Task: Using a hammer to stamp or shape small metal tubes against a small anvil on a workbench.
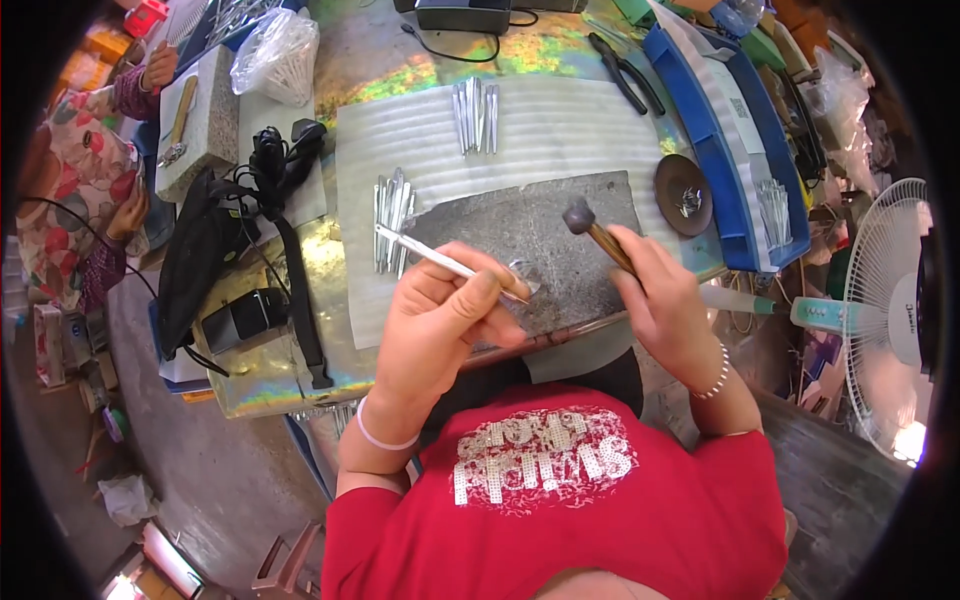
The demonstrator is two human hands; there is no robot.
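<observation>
My left hand (pixel 450 305) is closed around a slim silvery metal rod (pixel 425 250), held slantwise over the near left part of a dark grey stone slab (pixel 480 225). The rod's lower end is partly hidden by my fingers. In my right hand (pixel 660 305) is a small hammer (pixel 606 245), gripped by its wooden handle, its round dark head above the right half of the slab. Beside the slab's left edge lies a bunch of similar silvery rods (pixel 393 215). Another bunch of rods (pixel 476 116) lies farther back on a white foam sheet (pixel 425 140).
To the right are a brown round dish (pixel 684 180) with small metal pieces, a long blue tray (pixel 715 190) and pliers (pixel 628 75). A black bag (pixel 205 255) with straps lies at left. A fan (pixel 885 320) stands at right; another person (pixel 85 190) sits at far left.
</observation>
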